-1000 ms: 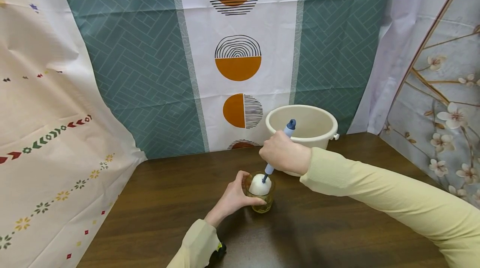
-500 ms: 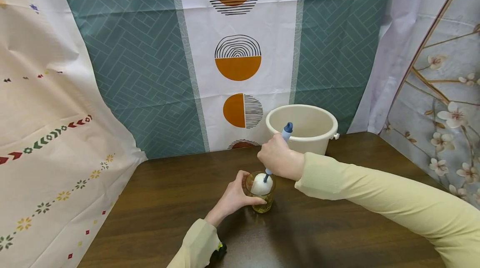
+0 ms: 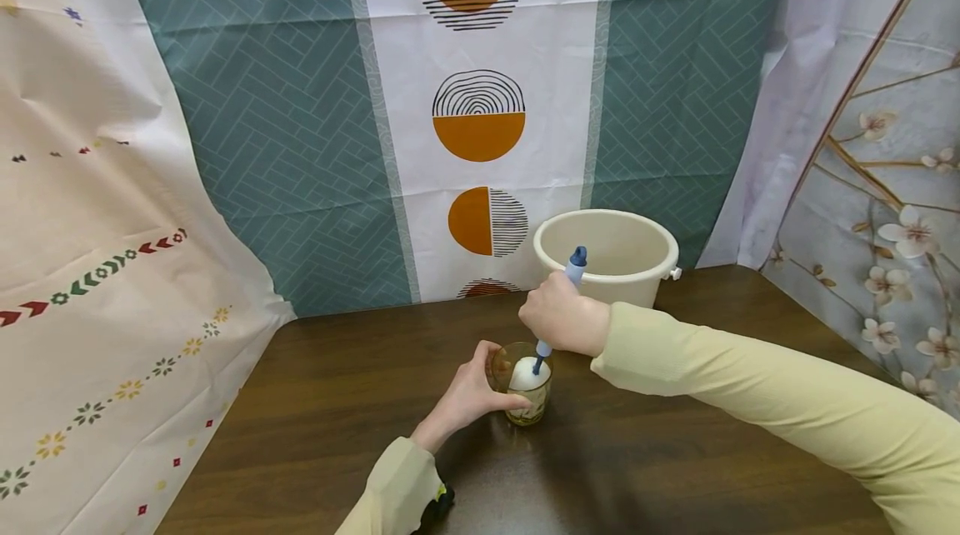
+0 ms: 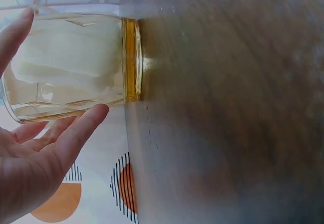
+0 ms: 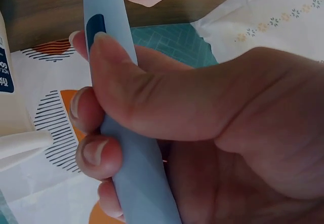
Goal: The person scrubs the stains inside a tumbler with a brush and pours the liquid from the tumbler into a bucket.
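A clear amber drinking glass [image 3: 534,414] stands upright on the table, and my left hand [image 3: 467,392] holds it from the left, thumb on the near side and fingers behind. In the left wrist view the glass's thick base [image 4: 132,62] meets the tabletop. Inside it sits the white sponge head [image 3: 529,374] of a cup brush. My right hand [image 3: 564,314] grips the brush's light blue handle [image 5: 139,173], which slants up to a dark blue hanging loop [image 3: 578,255]. In the right wrist view the thumb lies along the handle.
Behind my right hand stands a cream bucket [image 3: 637,289] near the back edge of the dark wooden table [image 3: 360,368]. Patterned cloths hang at the back [image 3: 300,143], on the left [image 3: 112,268] and on the right [image 3: 885,210].
The sponge head has gone lower in the glass and shifted a little right. My right hand has moved slightly down with the brush. The left hand and glass have stayed put.
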A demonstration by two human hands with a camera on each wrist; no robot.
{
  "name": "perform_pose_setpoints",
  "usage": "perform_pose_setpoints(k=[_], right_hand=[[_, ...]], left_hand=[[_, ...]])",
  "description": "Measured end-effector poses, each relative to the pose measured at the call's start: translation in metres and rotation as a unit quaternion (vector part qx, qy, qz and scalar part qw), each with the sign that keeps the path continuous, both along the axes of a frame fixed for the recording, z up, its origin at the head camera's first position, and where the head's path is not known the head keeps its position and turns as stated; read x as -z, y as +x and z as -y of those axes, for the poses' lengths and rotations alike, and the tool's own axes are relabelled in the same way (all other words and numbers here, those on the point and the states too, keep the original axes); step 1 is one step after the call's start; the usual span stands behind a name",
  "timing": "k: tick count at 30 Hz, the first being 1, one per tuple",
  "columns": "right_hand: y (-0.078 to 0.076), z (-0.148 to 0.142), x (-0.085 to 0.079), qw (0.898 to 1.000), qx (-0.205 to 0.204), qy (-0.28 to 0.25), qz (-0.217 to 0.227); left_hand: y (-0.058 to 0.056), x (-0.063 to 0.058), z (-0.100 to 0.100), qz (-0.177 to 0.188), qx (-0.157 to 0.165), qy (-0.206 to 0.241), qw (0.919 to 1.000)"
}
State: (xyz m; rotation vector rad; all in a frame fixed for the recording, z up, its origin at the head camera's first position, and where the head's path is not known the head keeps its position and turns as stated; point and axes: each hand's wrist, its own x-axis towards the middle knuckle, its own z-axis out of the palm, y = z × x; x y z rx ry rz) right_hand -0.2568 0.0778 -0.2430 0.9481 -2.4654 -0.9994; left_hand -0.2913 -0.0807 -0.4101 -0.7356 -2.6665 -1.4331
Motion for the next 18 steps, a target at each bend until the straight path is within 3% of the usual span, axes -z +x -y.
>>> perform_pose_setpoints(k=[7,18], right_hand=[[-0.0038,-0.0056,-0.0019,0.999,-0.037,-0.011,0.009],[0.0019,-0.0035,0.0041,1.0,0.007,-0.012,0.003]], left_hand=[[-0.0002,-0.0002,-0.0001,-0.006,0.011,0.012,0.9998],[-0.0005,0.0012,-0.0004,-0.008,-0.002,0.001,1.0]])
